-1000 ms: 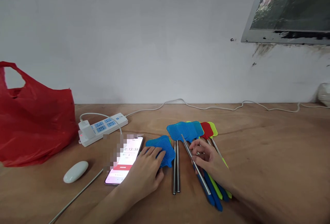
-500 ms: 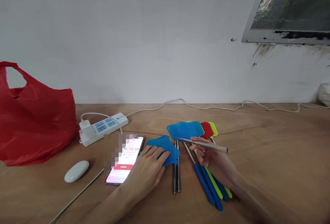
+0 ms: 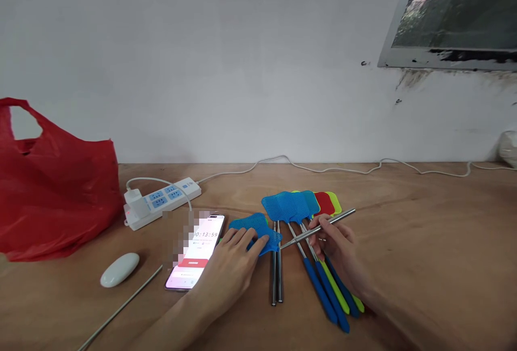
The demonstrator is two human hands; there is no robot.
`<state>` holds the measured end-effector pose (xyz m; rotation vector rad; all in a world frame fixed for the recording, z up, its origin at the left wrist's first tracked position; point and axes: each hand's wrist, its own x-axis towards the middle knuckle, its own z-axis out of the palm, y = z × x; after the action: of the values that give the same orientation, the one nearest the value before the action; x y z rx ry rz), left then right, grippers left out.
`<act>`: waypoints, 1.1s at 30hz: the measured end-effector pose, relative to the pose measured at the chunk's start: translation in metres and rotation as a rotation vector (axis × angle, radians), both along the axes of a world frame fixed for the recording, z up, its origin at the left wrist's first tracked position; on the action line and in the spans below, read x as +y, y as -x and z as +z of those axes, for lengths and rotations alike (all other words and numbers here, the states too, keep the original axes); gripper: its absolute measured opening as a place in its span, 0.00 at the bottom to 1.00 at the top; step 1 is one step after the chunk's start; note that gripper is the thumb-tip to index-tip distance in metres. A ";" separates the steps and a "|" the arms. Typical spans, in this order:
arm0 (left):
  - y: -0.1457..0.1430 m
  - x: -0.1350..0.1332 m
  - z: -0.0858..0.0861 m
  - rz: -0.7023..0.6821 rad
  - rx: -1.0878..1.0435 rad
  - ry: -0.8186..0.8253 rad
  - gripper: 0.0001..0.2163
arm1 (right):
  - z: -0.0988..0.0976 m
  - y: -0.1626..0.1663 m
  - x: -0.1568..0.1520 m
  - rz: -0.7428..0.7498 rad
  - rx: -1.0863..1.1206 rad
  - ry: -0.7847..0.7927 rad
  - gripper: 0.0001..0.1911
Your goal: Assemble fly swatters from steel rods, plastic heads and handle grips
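Leftmost, red bag (image 3: 60, 195), then phone (image 3: 197, 254), its edge just beside the left hand (image 3: 232, 258), whose fingers grasp a blue swatter head (image 3: 273, 239). Two metal rods (image 3: 280, 281) lie just right, partly hidden by that head; right hand's (image 3: 335, 243) fingers pinch another metal rod (image 3: 339, 216), tip at the head's edge, beside fanned swatters (image 3: 297, 205), room to move on the desk (image 3: 424, 232) further right.

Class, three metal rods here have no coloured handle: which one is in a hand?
The rod in the person's right hand, slanting across the picture; the other two rods lie side by side on the table.
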<state>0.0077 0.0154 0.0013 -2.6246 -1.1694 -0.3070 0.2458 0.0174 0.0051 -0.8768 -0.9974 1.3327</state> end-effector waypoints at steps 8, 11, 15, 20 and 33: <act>-0.001 0.000 -0.002 -0.031 -0.055 -0.049 0.20 | -0.004 -0.001 -0.002 -0.010 -0.003 -0.082 0.18; 0.000 0.000 -0.003 -0.031 -0.065 -0.069 0.19 | -0.003 -0.002 -0.002 -0.017 0.009 -0.082 0.17; 0.001 0.000 -0.004 -0.034 -0.077 -0.085 0.18 | -0.006 -0.003 -0.002 0.002 -0.043 -0.104 0.18; 0.002 0.002 -0.004 -0.052 -0.132 -0.108 0.17 | -0.009 -0.004 -0.002 -0.109 -0.153 -0.189 0.18; 0.003 0.003 -0.005 -0.141 -0.227 -0.219 0.16 | -0.002 -0.002 -0.007 -0.156 -0.302 -0.291 0.17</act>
<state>0.0045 0.0186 -0.0042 -2.5299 -0.9526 -0.7341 0.2482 0.0107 0.0035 -0.9256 -1.2920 0.9110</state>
